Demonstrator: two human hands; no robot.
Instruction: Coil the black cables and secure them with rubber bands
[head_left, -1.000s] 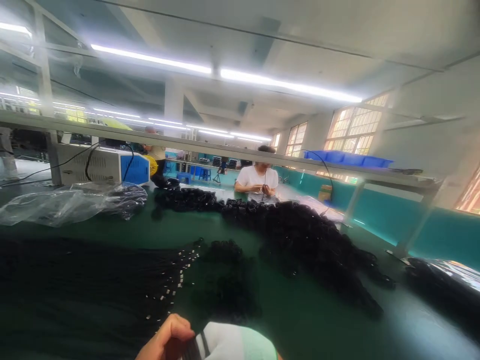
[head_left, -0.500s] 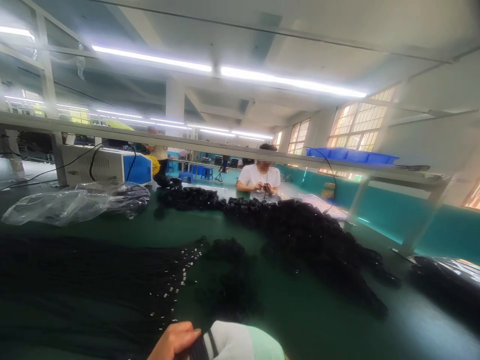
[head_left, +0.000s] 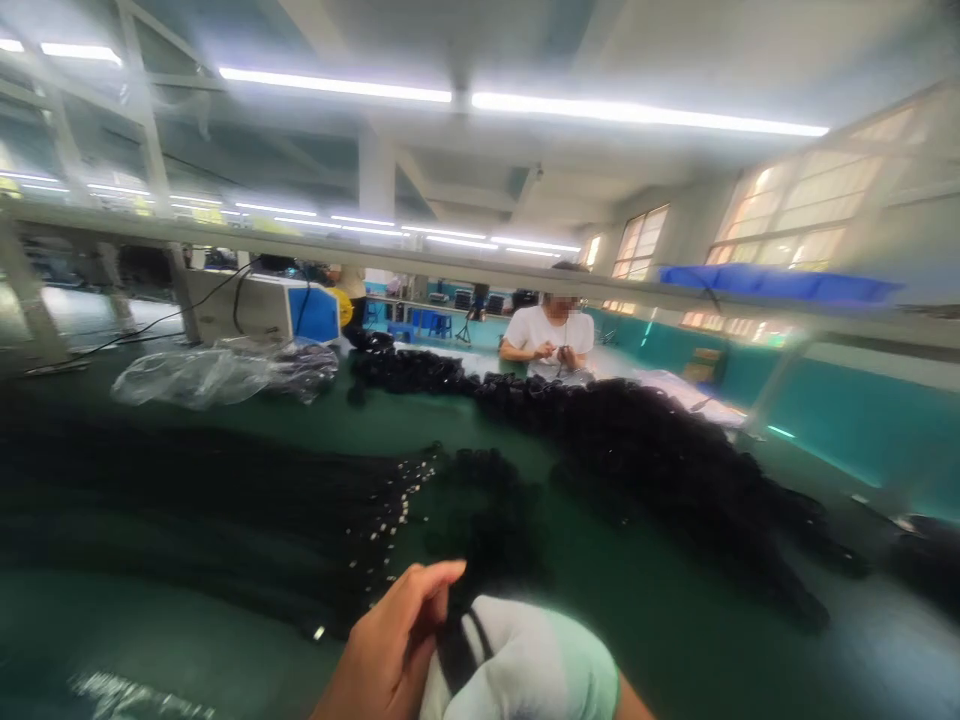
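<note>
At the bottom centre, my bare left hand (head_left: 394, 635) is closed, its bent fingers against a bundle of black cable (head_left: 455, 652). My right hand (head_left: 529, 660), in a white and pale green glove, is wrapped round the same bundle; its fingertips are partly hidden. To the left lies a wide spread of straight black cables (head_left: 225, 490) with small white ends (head_left: 405, 507) towards the middle. Just beyond my hands is a small dark heap of coiled cables (head_left: 491, 490).
A long pile of coiled black cables (head_left: 645, 440) runs across the green table (head_left: 585, 625). Clear plastic bags (head_left: 217, 372) lie by a white and blue machine (head_left: 251, 308). Blue trays (head_left: 772, 284) sit on the overhead shelf. A person (head_left: 551, 335) works with their hands across the table.
My hands have come further up into view, with the black cable bundle still between them. The view has shifted, so the surroundings sit further right and slightly higher.
</note>
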